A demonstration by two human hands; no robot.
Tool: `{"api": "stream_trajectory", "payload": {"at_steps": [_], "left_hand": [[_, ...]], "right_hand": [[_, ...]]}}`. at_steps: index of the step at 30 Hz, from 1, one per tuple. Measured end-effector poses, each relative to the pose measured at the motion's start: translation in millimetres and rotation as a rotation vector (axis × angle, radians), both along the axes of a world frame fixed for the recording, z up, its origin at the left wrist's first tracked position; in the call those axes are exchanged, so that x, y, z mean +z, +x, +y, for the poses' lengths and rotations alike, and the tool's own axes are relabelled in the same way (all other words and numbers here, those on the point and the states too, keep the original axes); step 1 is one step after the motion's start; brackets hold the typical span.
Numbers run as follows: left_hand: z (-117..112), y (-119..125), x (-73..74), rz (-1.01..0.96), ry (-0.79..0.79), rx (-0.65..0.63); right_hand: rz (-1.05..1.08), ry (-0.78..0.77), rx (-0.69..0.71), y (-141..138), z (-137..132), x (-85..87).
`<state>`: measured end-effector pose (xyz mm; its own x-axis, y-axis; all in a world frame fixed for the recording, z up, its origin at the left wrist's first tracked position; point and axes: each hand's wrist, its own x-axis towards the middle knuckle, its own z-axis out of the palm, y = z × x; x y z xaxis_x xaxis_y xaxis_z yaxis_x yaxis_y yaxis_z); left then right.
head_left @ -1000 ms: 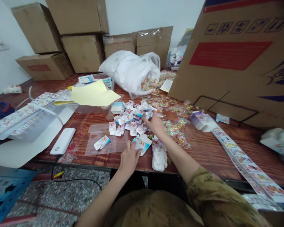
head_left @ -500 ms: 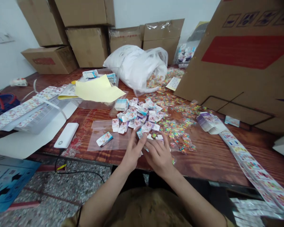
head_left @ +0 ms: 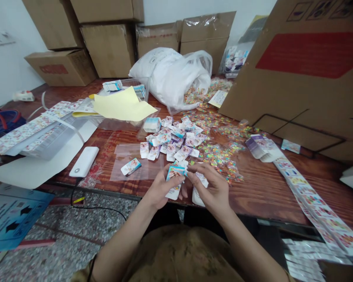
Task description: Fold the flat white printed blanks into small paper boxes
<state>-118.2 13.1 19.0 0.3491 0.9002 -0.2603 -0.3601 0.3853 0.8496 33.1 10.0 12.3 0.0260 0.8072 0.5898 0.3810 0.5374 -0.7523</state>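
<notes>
My left hand (head_left: 160,188) and my right hand (head_left: 213,188) meet just above the near edge of the wooden table (head_left: 267,184). Together they pinch a small printed box (head_left: 175,174), white and blue with a red picture. My right hand's fingertips touch the box's top right corner. A flat stack of unfolded box blanks (head_left: 197,196) lies under my right hand. Beyond my hands sits a heap of several small boxes (head_left: 173,137). One more small box (head_left: 131,166) lies alone on a clear plastic bag (head_left: 135,164).
Small packets of coloured beads (head_left: 220,150) spill from a white plastic sack (head_left: 172,76). A white power bank (head_left: 84,161) lies left, a yellow sheet (head_left: 122,105) behind it. A large cardboard box (head_left: 306,74) stands at the right, more cartons (head_left: 108,47) along the wall. Printed strips (head_left: 314,203) run down the right.
My right hand pulled back from the heap of boxes to the table's near edge. Both hands came together and lifted a small box off the table.
</notes>
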Motion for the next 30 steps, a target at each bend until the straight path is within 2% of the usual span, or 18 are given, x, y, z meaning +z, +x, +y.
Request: {"api": "stream_trajectory", "payload": {"at_steps": [4, 10, 13, 22, 30], "left_hand": [[-0.7, -1.8, -0.6, 0.011, 0.01, -0.048], [-0.8, -6.8, -4.1, -0.044, 0.036, -0.149], [-1.4, -8.5, -4.6, -0.079, 0.033, -0.189], [0.5, -7.3, -4.3, -0.097, 0.016, -0.211], [0.9, -5.6, 4.0, -0.023, 0.037, -0.21]], "right_hand": [[0.024, 0.018, 0.072, 1.2, 0.0, 0.6], [-0.007, 0.066, 0.042, 3.4, 1.2, -4.0], [-0.022, 0.085, 0.081, 4.6, 1.0, -4.5], [-0.161, 0.167, 0.172, 9.8, -1.7, -1.4], [-0.093, 0.036, 0.285, 9.9, -1.2, 5.0]]}}
